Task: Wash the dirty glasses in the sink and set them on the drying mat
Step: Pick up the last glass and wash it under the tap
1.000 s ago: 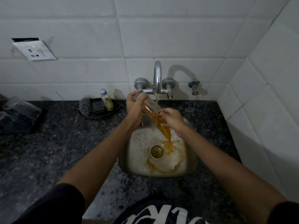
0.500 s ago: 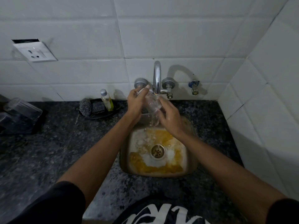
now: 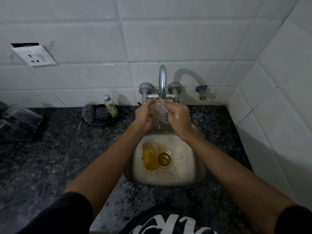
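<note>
A clear glass (image 3: 158, 112) is held under the running tap (image 3: 163, 81), above the back of the small steel sink (image 3: 199, 168). My left hand (image 3: 143, 115) grips it from the left and my right hand (image 3: 177, 116) wraps it from the right. Water splashes off the glass. A patch of orange liquid lies in the sink beside the drain (image 3: 164, 159). At the far left, another clear glass (image 3: 22, 114) lies tilted on a dark drying mat (image 3: 20, 134).
A black tray (image 3: 103, 120) with a steel scrubber (image 3: 88, 112) and a small soap bottle (image 3: 110, 106) sits left of the tap. Dark speckled granite counter (image 3: 59, 157) surrounds the sink. White tiled walls close in behind and on the right.
The glass was tipped, pouring orange liquid into the sink; now it is empty and raised under the tap stream with both hands on it. The orange pool has mostly drained.
</note>
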